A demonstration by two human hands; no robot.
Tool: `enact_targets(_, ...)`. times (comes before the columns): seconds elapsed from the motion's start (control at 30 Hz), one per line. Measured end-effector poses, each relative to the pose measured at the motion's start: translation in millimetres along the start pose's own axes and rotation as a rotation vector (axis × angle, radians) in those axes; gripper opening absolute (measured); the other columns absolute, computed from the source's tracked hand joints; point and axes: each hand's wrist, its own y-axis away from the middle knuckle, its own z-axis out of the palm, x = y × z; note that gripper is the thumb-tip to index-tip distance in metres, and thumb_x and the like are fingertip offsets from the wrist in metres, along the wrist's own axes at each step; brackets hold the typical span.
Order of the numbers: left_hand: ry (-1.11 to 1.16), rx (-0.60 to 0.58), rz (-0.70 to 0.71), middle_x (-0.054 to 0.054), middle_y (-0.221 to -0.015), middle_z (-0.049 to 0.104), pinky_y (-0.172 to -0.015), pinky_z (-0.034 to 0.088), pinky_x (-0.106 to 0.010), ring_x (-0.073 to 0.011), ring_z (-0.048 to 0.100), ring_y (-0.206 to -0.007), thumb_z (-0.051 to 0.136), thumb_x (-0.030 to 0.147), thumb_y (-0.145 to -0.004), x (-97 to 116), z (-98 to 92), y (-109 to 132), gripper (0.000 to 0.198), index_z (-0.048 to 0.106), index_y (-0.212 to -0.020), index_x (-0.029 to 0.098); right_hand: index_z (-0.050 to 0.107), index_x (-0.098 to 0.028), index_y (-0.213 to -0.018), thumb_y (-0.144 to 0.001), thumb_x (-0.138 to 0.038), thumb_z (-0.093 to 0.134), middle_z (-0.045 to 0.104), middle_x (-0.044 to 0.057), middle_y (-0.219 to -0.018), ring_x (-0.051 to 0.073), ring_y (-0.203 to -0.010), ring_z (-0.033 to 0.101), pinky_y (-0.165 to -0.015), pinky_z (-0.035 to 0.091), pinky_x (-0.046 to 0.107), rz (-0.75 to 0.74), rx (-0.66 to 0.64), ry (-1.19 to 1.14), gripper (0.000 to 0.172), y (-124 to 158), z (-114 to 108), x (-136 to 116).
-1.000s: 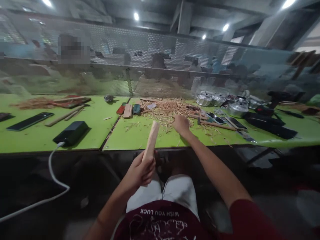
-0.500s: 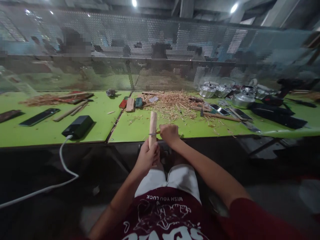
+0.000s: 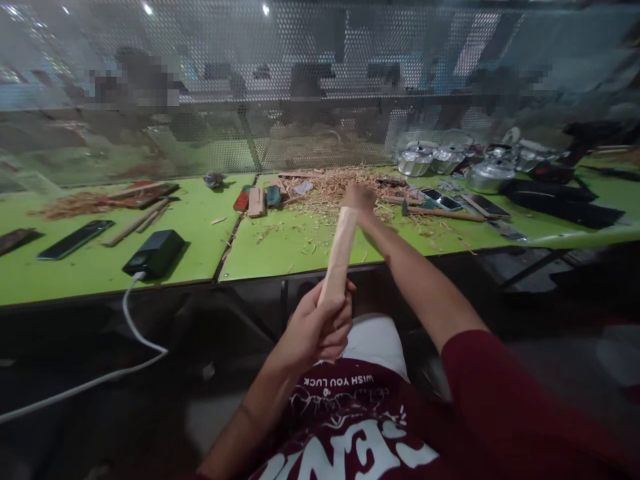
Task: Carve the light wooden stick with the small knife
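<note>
My left hand (image 3: pixel 327 327) is wrapped round the lower end of a pale wooden stick (image 3: pixel 341 250), which tilts up and to the right in front of the table edge. Beyond the stick's top end, my right hand (image 3: pixel 361 199) is closed and somewhat blurred, over the near side of a heap of wood shavings (image 3: pixel 327 183). What my right hand holds is hidden; no blade shows now.
On the green table (image 3: pixel 270 250) lie a black adapter (image 3: pixel 156 253) with a white cable, a phone (image 3: pixel 76 240), wood strips, small blocks (image 3: pixel 257 202), a hammer (image 3: pixel 440 213) and silvery pots (image 3: pixel 493 175). Behind stands a perforated metal screen (image 3: pixel 310 137).
My right hand has moved forward and up, away from the stick, and the knife blade has gone out of sight. The stick has tilted rightward, and my left hand is lower and further right.
</note>
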Motion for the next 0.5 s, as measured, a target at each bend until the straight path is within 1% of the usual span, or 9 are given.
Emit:
enact_targets(0.07, 0.043, -0.006, 0.032, 0.01, -0.067, 0.044, -0.031, 0.021, -0.01, -0.0003, 0.019, -0.038, 0.068, 0.033, -0.094, 0, -4.4, -1, 0.028, 0.058, -0.116, 0.02, 0.072, 0.0, -0.124, -0.103, -0.01, 0.042, 0.072, 0.025, -0.118, 0.025, -0.111, 0.069, -0.085, 0.044, 0.03, 0.019, 0.047, -0.013, 0.038, 11, -8, 17)
enact_targets(0.13, 0.081, 0.0, 0.055, 0.01, -0.067, 0.044, -0.03, 0.021, -0.009, -0.0004, 0.018, -0.039, 0.067, 0.029, -0.094, 3, -11.9, -7, 0.024, 0.058, -0.114, 0.018, 0.077, -0.009, -0.118, -0.103, -0.017, 0.045, 0.075, 0.02, -0.114, 0.023, -0.107, 0.069, -0.083, 0.042, 0.028, -0.021, 0.111, -0.038, 0.036, 37, -12, 25)
enact_targets(0.17, 0.097, -0.005, 0.056, 0.01, -0.066, 0.044, -0.03, 0.021, -0.009, -0.0004, 0.017, -0.039, 0.066, 0.028, -0.094, 5, -15.0, -10, 0.023, 0.058, -0.113, 0.018, 0.079, -0.01, -0.111, -0.102, -0.018, 0.047, 0.076, 0.019, -0.109, 0.022, -0.102, 0.07, -0.08, 0.042, 0.027, -0.027, 0.133, -0.041, 0.035, 55, -13, 25)
enact_targets(0.23, 0.12, -0.022, 0.049, 0.01, -0.066, 0.043, -0.03, 0.02, -0.009, -0.0004, 0.015, -0.039, 0.068, 0.029, -0.093, 6, -17.7, -16, 0.025, 0.058, -0.113, 0.017, 0.082, -0.014, -0.101, -0.1, -0.023, 0.05, 0.078, 0.016, -0.098, 0.023, -0.094, 0.071, -0.075, 0.043, 0.027, -0.082, 0.066, -0.017, 0.033, 91, -12, 22)
enact_targets(0.27, 0.125, -0.023, 0.048, 0.011, -0.065, 0.043, -0.029, 0.02, -0.009, -0.0003, 0.014, -0.039, 0.069, 0.029, -0.092, 5, -17.3, -18, 0.025, 0.058, -0.112, 0.017, 0.082, -0.016, -0.099, -0.099, -0.023, 0.051, 0.078, 0.016, -0.095, 0.024, -0.09, 0.072, -0.073, 0.043, 0.028, -0.1, 0.015, 0.001, 0.032, 108, -12, 19)
enact_targets(0.33, 0.112, -0.005, 0.052, 0.011, -0.064, 0.042, -0.029, 0.02, -0.009, 0.0, 0.014, -0.039, 0.073, 0.029, -0.09, 1, -14.5, -21, 0.024, 0.056, -0.103, 0.018, 0.082, -0.017, -0.099, -0.098, -0.022, 0.051, 0.078, 0.015, -0.092, 0.025, -0.088, 0.072, -0.072, 0.044, 0.029, -0.172, -0.089, 0.019, 0.031, 134, -10, 11)
enact_targets(0.4, 0.076, 0.031, 0.055, 0.012, -0.061, 0.039, -0.029, 0.02, -0.009, 0.0002, 0.014, -0.038, 0.076, 0.027, -0.087, -5, -11.6, -23, 0.027, 0.051, -0.091, 0.019, 0.081, -0.017, -0.102, -0.099, -0.021, 0.048, 0.079, 0.016, -0.093, 0.026, -0.09, 0.073, -0.072, 0.046, 0.03, -0.234, -0.155, 0.02, 0.033, 147, -7, 5)
enact_targets(0.5, 0.028, 0.086, 0.065, 0.014, -0.057, 0.034, -0.03, 0.02, -0.008, 0.0003, 0.017, -0.037, 0.08, 0.026, -0.084, -9, -11.7, -27, 0.04, 0.041, -0.08, 0.021, 0.079, -0.016, -0.106, -0.101, -0.017, 0.044, 0.079, 0.017, -0.096, 0.027, -0.091, 0.074, -0.072, 0.048, 0.031, -0.274, -0.16, 0.026, 0.035, 145, -1, -1)
